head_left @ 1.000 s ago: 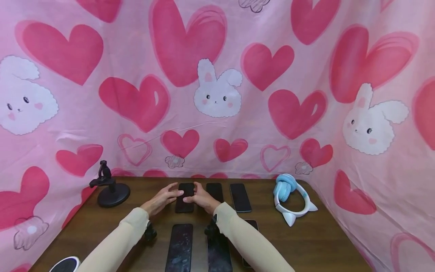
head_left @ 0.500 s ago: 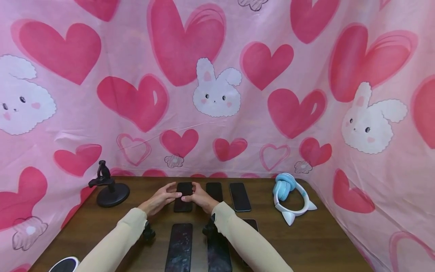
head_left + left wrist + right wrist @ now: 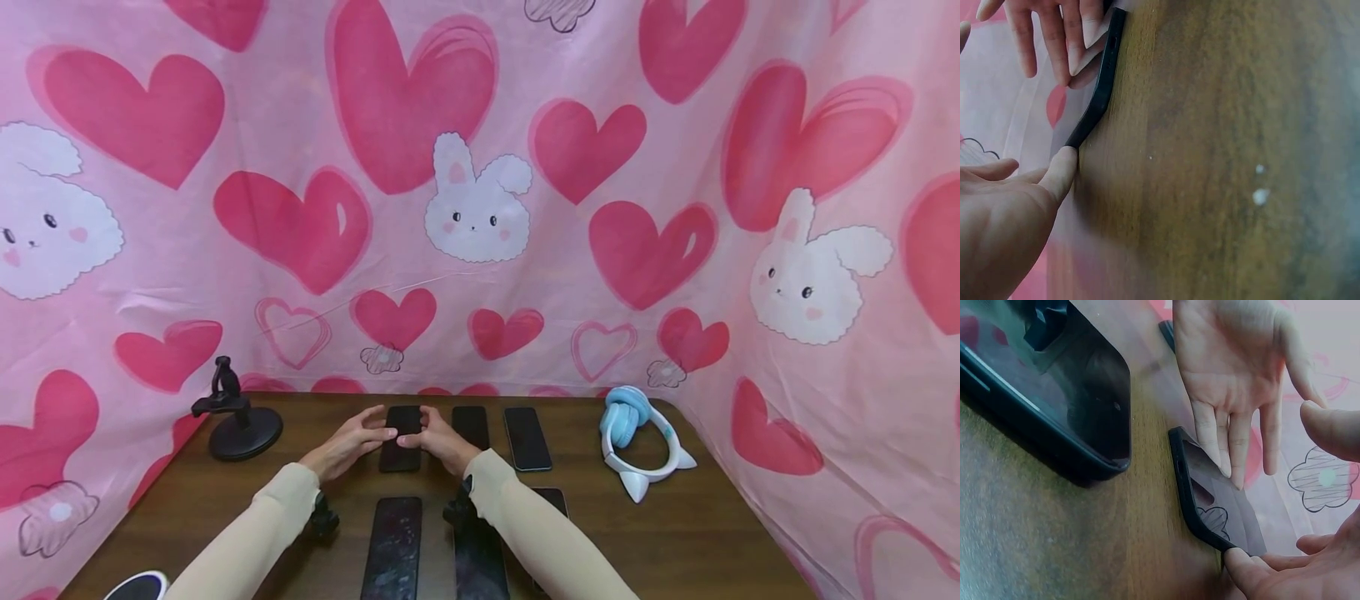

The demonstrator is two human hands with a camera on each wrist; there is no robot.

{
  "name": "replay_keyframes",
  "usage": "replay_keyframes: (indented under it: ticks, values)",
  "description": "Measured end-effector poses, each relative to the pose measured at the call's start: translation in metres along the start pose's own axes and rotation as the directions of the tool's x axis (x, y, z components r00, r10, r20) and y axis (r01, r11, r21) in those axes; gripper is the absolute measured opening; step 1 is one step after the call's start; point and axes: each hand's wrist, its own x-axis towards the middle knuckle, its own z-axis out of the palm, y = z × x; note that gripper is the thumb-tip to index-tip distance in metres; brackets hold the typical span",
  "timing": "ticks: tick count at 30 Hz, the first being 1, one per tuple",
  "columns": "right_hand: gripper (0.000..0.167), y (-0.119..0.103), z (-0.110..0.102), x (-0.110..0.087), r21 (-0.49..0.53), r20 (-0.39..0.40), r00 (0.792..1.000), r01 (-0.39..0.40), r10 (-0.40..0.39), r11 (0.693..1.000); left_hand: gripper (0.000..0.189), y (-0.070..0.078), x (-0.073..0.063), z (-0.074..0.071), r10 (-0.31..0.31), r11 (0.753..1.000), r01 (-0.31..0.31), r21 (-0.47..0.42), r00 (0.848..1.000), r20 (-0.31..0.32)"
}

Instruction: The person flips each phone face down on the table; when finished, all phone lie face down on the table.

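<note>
A black smartphone (image 3: pixel 400 454) lies at the back of the table, the leftmost of a row of three. My left hand (image 3: pixel 350 443) touches its left side, with fingers loosely extended and thumb over the phone. From the right, my right hand (image 3: pixel 444 439) reaches to the other side, its thumb also above the screen. In the left wrist view, a fingertip (image 3: pixel 1063 165) of the left hand sits against the phone's dark edge (image 3: pixel 1107 75). The right wrist view shows the right hand (image 3: pixel 1310 569) touching the near corner of the phone (image 3: pixel 1192 519), opposite the left hand (image 3: pixel 1229 369).
Two phones (image 3: pixel 470 427) (image 3: pixel 528 439) continue the back row. Nearer lie a dusty phone (image 3: pixel 393 546), another dark phone (image 3: pixel 480 562) and one partly under the right sleeve (image 3: pixel 552 500). A black stand (image 3: pixel 243 433) is left; cat-ear headphones (image 3: pixel 637 442) right. A white-rimmed round object (image 3: pixel 138 586) sits front left.
The leftmost back phone has shifted slightly left between my hands, widening its gap to the neighbouring phone a little. Both hands keep nearly the same pose.
</note>
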Motion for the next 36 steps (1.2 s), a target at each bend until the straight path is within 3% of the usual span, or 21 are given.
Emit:
replay_keyframes:
  ticks: [23, 36]
  values:
    - [0.092, 0.0064, 0.0044, 0.0016, -0.008, 0.022, 1.0, -0.012, 0.012, 1.0, 0.085, -0.0072, -0.0042, -0.0035, 0.013, 0.998, -0.015, -0.059, 0.999, -0.036]
    - [0.087, 0.0038, 0.0029, 0.0035, -0.015, 0.011, 1.0, 0.006, -0.006, 1.0, 0.087, -0.0028, 0.0001, -0.0035, 0.014, 0.999, -0.013, 0.03, 0.999, -0.049]
